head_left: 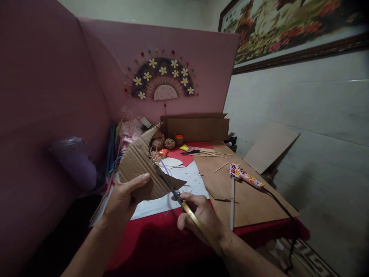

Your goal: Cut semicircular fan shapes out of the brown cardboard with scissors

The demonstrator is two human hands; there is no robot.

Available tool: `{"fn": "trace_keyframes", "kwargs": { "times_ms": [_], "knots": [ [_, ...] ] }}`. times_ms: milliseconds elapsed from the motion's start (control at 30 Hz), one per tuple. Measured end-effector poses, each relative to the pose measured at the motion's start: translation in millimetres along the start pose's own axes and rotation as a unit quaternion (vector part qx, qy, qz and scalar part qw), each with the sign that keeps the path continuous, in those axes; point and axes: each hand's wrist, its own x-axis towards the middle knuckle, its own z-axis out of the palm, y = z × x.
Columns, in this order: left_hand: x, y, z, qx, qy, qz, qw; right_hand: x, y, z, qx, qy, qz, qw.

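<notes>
My left hand (129, 194) grips a curved piece of corrugated cardboard (137, 163) near its lower left, thumb on the front face. The piece is held up above the table and its inner edge looks ragged. In my right hand (201, 215) is a pair of scissors (187, 211) with gold-coloured handles. Their dark blades reach up and left against the inner edge of the cardboard, close to its pointed lower right end. Part of the blades is hidden by the cardboard, and my fingers cover most of the handles.
A flower-patterned glue gun (246, 177) with a cord lies on a brown board (259, 207) at right. Behind are wooden sticks (211, 152), pliers (188, 152), twine balls (169, 143) and folded cardboard (198, 129). A decorated fan (161, 77) hangs on the pink panel.
</notes>
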Motion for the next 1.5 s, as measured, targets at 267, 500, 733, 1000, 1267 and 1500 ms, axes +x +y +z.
{"fn": "trace_keyframes", "kwargs": {
  "times_ms": [267,500,733,1000,1267,1500],
  "knots": [
    [4.2,-1.5,-4.9,0.002,0.017,-0.002,1.0,3.8,-6.7,2.6,-0.033,0.025,-0.006,0.999],
    [0.7,-6.2,-10.3,-0.014,0.059,-0.076,0.995,0.7,-20.5,-1.3,-0.087,0.034,0.017,0.996],
    [-5.4,-2.6,-6.5,-0.009,0.045,-0.06,0.997,-1.0,-24.2,0.5,-0.1,0.013,0.028,0.995],
    [-4.4,-5.1,-4.4,-0.017,0.016,-0.065,0.998,-3.0,-18.4,4.3,-0.059,0.026,0.01,0.998],
    [1.3,-9.7,-5.6,0.015,-0.017,-0.033,0.999,2.7,-0.3,13.6,-0.065,0.088,-0.04,0.993],
    [4.5,-12.8,-8.1,-0.007,0.017,-0.083,0.996,3.1,-5.5,4.6,-0.054,0.055,-0.019,0.997]
  ]
}}
